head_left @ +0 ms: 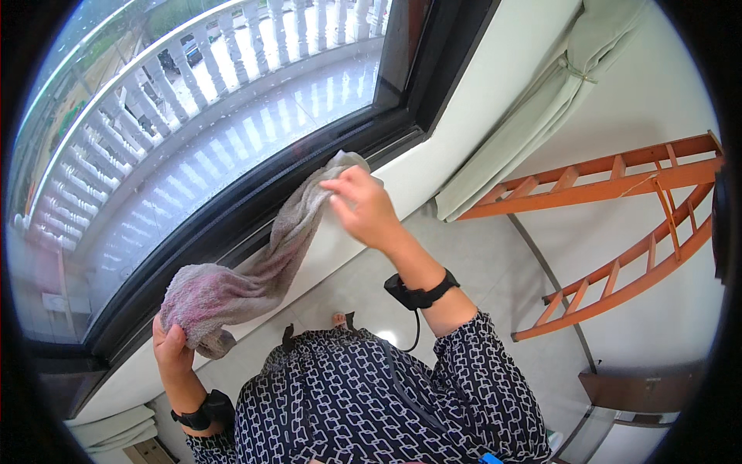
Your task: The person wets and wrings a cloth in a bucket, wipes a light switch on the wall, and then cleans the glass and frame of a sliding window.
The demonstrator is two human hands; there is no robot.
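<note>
A greyish towel (pixel 267 274) with pinkish patches stretches between my two hands, along the dark window frame (pixel 232 203). Its bunched near end is gripped by my left hand (pixel 171 344), thumb on top and the other fingers partly hidden behind the cloth. At the far end, my right hand (pixel 363 203) is closed on the towel, its fingers bent over the cloth beside the lower window track. The middle of the towel sags and twists over the sill (pixel 340 232). Behind the hands stands the glass pane (pixel 255 147), speckled with drops.
To the right, a tied pale curtain (pixel 525 131) hangs by the wall. An orange stepladder (pixel 618 182) stands beyond it. Another curtain (pixel 116 429) lies at lower left. Outside the glass runs a white balustrade (pixel 193 69). Grey tiles (pixel 471 271) cover the floor.
</note>
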